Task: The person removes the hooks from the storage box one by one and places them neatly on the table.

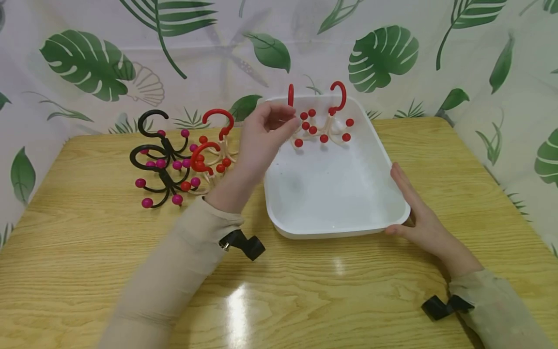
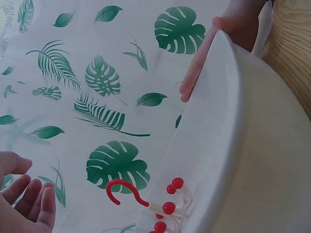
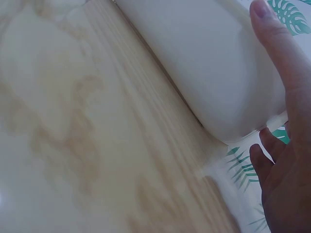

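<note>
My left hand (image 1: 263, 138) is raised over the far left rim of a white plastic tub (image 1: 322, 230), its fingers loosely bent. In the left wrist view, nothing is in that hand. Beside its fingertips stands a cream four-armed claw hanger with a red hook (image 1: 290, 94) and red ball tips, partly hidden by the hand. A matching claw hanger (image 1: 337, 97) stands to its right inside the tub. At the tub's near right corner, my right hand (image 1: 420, 220) touches the outside, fingers stretched along the right side and thumb (image 3: 277, 39) against the near wall.
Left of the tub, two black claw hangers (image 1: 165, 179) with magenta balls stand on the wooden table (image 1: 327, 300). Close by are two cream ones with red hooks (image 1: 218, 114), partly behind my left forearm. A leaf-patterned cloth (image 1: 305, 39) hangs behind the table.
</note>
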{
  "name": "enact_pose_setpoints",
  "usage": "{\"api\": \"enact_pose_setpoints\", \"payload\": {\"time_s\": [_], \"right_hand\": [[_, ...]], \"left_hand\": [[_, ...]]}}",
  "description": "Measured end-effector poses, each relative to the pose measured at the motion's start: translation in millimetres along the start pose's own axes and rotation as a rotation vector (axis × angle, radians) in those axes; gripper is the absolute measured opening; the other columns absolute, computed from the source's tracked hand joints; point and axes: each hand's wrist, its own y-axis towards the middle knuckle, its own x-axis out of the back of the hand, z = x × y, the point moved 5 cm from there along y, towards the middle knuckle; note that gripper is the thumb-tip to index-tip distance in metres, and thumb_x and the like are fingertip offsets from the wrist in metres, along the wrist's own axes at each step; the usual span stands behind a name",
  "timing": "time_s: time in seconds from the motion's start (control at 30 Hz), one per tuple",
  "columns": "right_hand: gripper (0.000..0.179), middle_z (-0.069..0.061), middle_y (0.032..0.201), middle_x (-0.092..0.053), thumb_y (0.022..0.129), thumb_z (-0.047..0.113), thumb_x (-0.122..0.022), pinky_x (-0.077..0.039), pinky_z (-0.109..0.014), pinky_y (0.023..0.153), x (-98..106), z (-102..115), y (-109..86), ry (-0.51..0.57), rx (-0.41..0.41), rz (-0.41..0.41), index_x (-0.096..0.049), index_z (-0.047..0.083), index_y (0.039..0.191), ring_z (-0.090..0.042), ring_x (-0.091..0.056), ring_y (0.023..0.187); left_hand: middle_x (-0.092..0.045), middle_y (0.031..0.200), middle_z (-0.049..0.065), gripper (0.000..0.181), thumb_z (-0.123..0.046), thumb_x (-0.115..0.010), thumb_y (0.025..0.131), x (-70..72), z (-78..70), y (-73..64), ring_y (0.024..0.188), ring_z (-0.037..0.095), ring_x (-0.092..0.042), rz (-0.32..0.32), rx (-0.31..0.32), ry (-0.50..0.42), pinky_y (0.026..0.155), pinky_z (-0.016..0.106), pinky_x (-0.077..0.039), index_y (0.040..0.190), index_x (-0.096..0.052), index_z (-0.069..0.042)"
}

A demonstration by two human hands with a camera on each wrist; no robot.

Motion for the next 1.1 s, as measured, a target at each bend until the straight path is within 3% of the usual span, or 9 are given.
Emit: {"api": "enact_pose_setpoints", "payload": {"time_s": [0.23, 0.43, 0.63, 0.83, 1.1], "right_hand": [[0.111, -0.002, 0.160, 0.003, 0.073, 0.018, -0.083, -0.010, -0.015, 0.108, 0, 1, -0.3, 0.004, 0.001, -0.002, -0.008, 0.015, 0.154, -0.018, 0.006, 0.145], [0.110, -0.004, 0.160, 0.004, 0.074, 0.019, -0.083, -0.011, -0.016, 0.108, 0, 1, -0.1, 0.004, 0.015, 0.003, -0.008, 0.014, 0.154, -0.019, 0.006, 0.145], [0.110, -0.003, 0.160, 0.003, 0.073, 0.019, -0.083, -0.011, -0.016, 0.108, 0, 1, -0.6, -0.002, 0.013, 0.001, -0.008, 0.014, 0.154, -0.019, 0.006, 0.145], [0.111, -0.002, 0.160, 0.003, 0.073, 0.019, -0.084, -0.009, -0.019, 0.109, 0, 0, -0.9, 0.003, 0.005, 0.000, -0.008, 0.015, 0.154, -0.019, 0.006, 0.145], [0.111, -0.004, 0.160, 0.003, 0.073, 0.019, -0.084, -0.010, -0.015, 0.108, 0, 1, -0.5, -0.014, 0.006, 0.001, -0.008, 0.015, 0.154, -0.019, 0.006, 0.145]], "left_hand": [[-0.061, 0.106, 0.004, 0.023, -0.012, -0.068, 0.089, -15.6, 0.6, 12.5, 0.097, 0.016, -0.056, -0.047, -0.030, 0.028, 0.079, 0.022, -0.052, 0.111, -0.061, -0.005], [-0.058, 0.114, 0.004, 0.029, -0.011, -0.067, 0.090, -22.2, 8.2, 28.2, 0.105, 0.017, -0.053, -0.058, 0.014, 0.022, 0.084, 0.018, -0.049, 0.117, -0.058, -0.007], [-0.052, 0.122, -0.002, 0.039, -0.016, -0.069, 0.089, -24.3, 23.4, 39.5, 0.113, 0.012, -0.047, -0.052, 0.113, 0.064, 0.088, 0.015, -0.046, 0.125, -0.053, -0.013], [-0.049, 0.123, -0.003, 0.045, -0.019, -0.071, 0.088, -24.3, 35.4, 46.5, 0.116, 0.014, -0.044, -0.072, 0.222, 0.083, 0.084, 0.018, -0.048, 0.127, -0.050, -0.017], [-0.048, 0.127, -0.001, 0.047, -0.017, -0.071, 0.088, -21.9, 46.4, 62.8, 0.117, 0.015, -0.043, -0.151, 0.272, 0.131, 0.084, 0.018, -0.048, 0.127, -0.047, -0.017]]}}
